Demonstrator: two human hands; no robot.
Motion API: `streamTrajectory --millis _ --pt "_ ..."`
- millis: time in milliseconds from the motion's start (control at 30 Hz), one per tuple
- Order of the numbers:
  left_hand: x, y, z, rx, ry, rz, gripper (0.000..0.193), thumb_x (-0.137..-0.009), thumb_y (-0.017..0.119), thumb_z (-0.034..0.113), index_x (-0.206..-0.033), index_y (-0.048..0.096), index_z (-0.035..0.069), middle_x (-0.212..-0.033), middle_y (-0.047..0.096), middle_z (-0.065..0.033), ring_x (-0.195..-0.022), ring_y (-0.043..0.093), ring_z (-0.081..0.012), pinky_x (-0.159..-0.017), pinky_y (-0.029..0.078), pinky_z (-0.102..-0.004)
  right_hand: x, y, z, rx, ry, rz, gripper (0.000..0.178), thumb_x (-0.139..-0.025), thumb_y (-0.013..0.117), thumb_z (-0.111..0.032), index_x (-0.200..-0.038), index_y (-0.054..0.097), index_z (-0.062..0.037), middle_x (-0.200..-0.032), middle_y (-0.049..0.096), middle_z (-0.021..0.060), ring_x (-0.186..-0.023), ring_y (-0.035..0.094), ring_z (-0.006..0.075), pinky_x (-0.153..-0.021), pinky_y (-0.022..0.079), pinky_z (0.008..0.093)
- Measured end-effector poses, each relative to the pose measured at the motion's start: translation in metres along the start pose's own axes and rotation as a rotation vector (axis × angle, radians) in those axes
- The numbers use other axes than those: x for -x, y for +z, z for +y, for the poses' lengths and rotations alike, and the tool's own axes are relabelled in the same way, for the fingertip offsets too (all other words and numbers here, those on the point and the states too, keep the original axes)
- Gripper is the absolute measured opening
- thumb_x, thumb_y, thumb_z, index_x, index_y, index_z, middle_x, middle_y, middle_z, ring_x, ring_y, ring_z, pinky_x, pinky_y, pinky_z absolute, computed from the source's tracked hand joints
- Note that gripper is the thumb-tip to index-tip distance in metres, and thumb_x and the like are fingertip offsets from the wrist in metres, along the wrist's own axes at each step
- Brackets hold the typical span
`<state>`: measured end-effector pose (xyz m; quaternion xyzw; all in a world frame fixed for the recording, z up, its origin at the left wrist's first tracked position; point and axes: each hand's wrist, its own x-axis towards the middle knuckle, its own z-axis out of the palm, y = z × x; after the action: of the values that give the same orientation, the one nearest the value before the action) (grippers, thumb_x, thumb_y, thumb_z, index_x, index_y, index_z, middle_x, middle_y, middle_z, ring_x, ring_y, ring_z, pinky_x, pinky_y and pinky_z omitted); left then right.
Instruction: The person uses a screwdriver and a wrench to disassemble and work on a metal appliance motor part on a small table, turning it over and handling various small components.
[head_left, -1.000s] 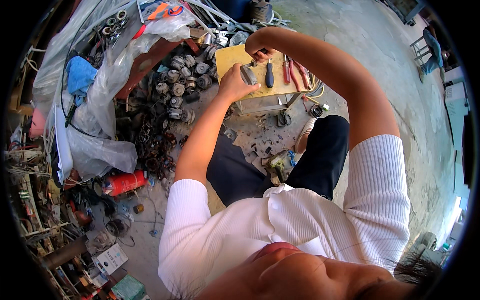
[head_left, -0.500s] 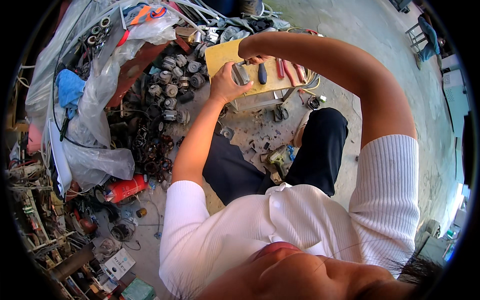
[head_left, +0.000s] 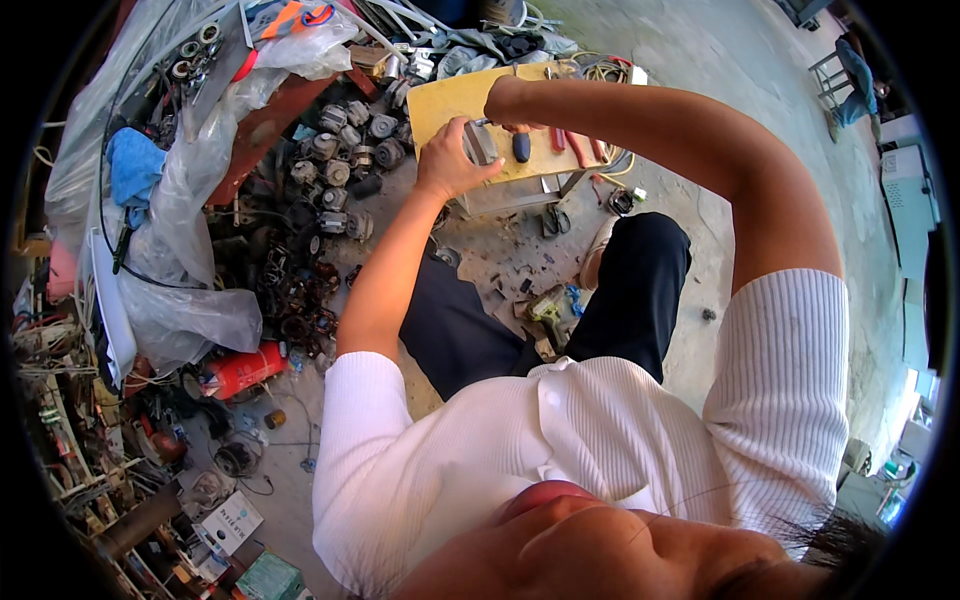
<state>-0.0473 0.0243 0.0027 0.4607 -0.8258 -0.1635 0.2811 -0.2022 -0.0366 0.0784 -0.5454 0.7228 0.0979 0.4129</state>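
Observation:
My left hand (head_left: pixel 448 166) holds a squarish grey metal part (head_left: pixel 481 143) on the yellow top of a small table (head_left: pixel 432 102). Its thumb lies along the near side, with the fingers around the far left side. Closed at the part's upper edge is my right hand (head_left: pixel 508 101). A short thin metal piece (head_left: pixel 483 122) shows between that hand and the part; what the right fingers grip is mostly hidden. Just right of the part lies a screwdriver with a dark blue handle (head_left: pixel 521 147). Red-handled hand tools (head_left: pixel 575 149) lie farther right, partly under my right forearm.
Small motors (head_left: pixel 335 172) are heaped on the floor left of the table. A green power tool (head_left: pixel 546 312) lies between my legs. Coiled cable (head_left: pixel 622 165) hangs by the table's right end. Plastic sheeting (head_left: pixel 180 250) and a red cylinder (head_left: pixel 243 370) are at left.
My right forearm and elbow have shifted slightly down and to the right, uncovering more of the table's far edge. My left hand still holds the metal part in nearly the same place.

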Motion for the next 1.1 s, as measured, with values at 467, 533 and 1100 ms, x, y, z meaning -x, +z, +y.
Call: streamTrajectory --millis 467,533,1100 --pt "0.001 -0.008 0.003 0.121 -0.191 -0.111 0.085 -0.064 0.085 0.049 -0.129 0.053 0.006 -0.121 0.065 -0.0192 -0.108 0.065 -0.0341 -0.092 0.052 -0.0417 0.015 0.118 0.090 -0.350 -0.672 0.650 0.045 -0.098 0.044 -0.011 -0.141 0.042 -0.0030 -0.101 0.064 0.0321 -0.095 0.061 0.0499 -0.083 0.048 0.0546" --pt "0.000 -0.004 0.000 0.106 -0.200 -0.112 0.086 -0.063 0.085 0.049 -0.130 0.052 0.006 -0.122 0.065 -0.0187 -0.110 0.065 -0.0339 -0.092 0.052 -0.0420 0.010 0.143 0.090 -0.448 -0.663 0.681 0.048 -0.099 0.044 -0.011 -0.146 0.038 -0.0046 -0.102 0.063 0.0327 -0.096 0.061 0.0504 -0.084 0.048 0.0540" --pt "-0.003 -0.008 0.011 -0.017 -0.120 -0.132 0.094 -0.063 0.085 0.055 -0.134 0.050 0.004 -0.125 0.063 -0.0212 -0.118 0.059 -0.0369 -0.103 0.043 -0.0451 0.036 -0.054 0.030 -0.473 -0.177 -0.350 0.026 -0.093 0.056 -0.028 -0.077 0.055 -0.0073 -0.088 0.070 0.0120 -0.041 0.039 0.0028 -0.037 0.033 0.0184"
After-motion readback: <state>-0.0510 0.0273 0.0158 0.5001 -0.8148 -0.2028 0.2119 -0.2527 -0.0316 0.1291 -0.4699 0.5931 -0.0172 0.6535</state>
